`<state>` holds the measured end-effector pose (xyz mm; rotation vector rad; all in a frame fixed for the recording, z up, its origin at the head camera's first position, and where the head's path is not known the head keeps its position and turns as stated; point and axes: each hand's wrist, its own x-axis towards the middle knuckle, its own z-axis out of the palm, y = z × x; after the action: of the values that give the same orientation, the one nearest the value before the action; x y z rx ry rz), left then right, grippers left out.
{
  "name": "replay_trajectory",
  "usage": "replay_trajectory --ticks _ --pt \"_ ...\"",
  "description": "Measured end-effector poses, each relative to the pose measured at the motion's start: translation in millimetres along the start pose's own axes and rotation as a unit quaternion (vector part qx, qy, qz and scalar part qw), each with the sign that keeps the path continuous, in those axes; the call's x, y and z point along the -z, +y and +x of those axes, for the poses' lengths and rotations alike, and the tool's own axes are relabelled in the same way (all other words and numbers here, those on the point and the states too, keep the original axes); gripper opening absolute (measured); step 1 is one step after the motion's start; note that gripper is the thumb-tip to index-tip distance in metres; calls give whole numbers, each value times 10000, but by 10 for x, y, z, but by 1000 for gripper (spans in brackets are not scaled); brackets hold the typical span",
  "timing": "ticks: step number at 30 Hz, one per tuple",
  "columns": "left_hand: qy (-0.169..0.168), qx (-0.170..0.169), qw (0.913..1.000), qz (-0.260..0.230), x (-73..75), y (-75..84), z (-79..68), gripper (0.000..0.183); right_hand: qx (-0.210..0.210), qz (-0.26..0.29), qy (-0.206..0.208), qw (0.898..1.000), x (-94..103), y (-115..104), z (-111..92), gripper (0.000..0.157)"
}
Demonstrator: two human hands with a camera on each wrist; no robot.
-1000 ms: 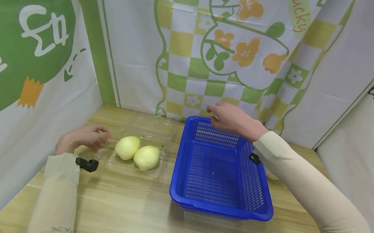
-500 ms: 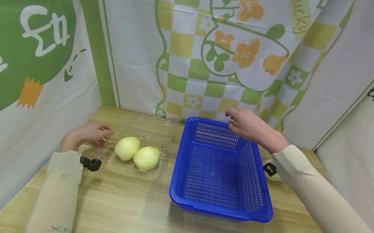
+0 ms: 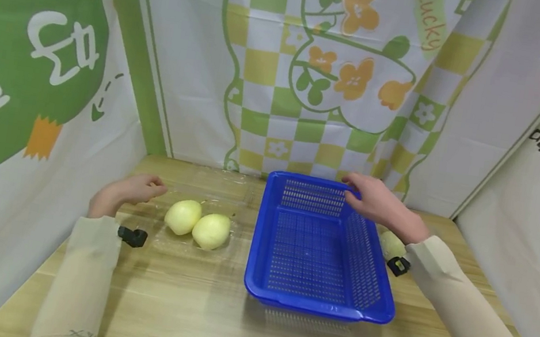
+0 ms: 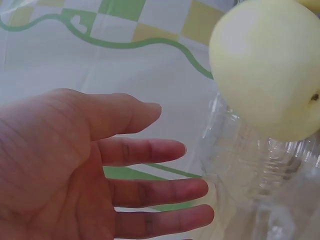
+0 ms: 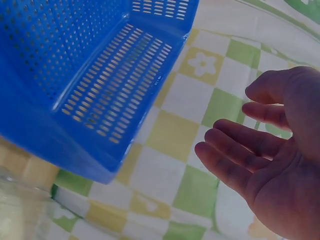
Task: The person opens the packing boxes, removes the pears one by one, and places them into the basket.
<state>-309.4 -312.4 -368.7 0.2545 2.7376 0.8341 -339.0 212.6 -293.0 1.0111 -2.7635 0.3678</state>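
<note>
Two pale yellow-green pears (image 3: 182,217) sit side by side in the base of a see-through plastic clamshell box (image 3: 225,185), its lid folded back. My left hand (image 3: 133,189) hovers just left of them. In the left wrist view its fingers (image 4: 160,193) are nearly straight and hold nothing, apart from the pear (image 4: 265,70). A blue perforated plastic basket (image 3: 318,304) stands right of the pears. Above its far right corner is my right hand (image 3: 380,202), palm empty. The right wrist view shows its relaxed fingers (image 5: 235,155) apart from the basket.
Another pale round fruit (image 3: 391,245) lies beyond the basket's right side, partly hidden by the right sleeve. The wooden table (image 3: 175,311) is enclosed by printed cloth (image 3: 186,63) at the back and both sides.
My right hand has moved right and lower, from over the basket's far rim to its far right corner. The left hand has shifted slightly right. Pears and basket have stayed put.
</note>
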Motion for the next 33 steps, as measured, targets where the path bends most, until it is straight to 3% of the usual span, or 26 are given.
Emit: replay_trajectory --ticks 6,17,33 --pt "160 -101 9992 362 2 43 -11 56 -163 94 245 9995 -125 116 -122 33" --pt "747 -595 9954 91 -40 188 -12 44 -513 43 120 9986 -292 267 -289 38" --pt "723 -1102 9913 -10 -199 408 -10 44 -533 -66 487 9974 -552 448 -458 42"
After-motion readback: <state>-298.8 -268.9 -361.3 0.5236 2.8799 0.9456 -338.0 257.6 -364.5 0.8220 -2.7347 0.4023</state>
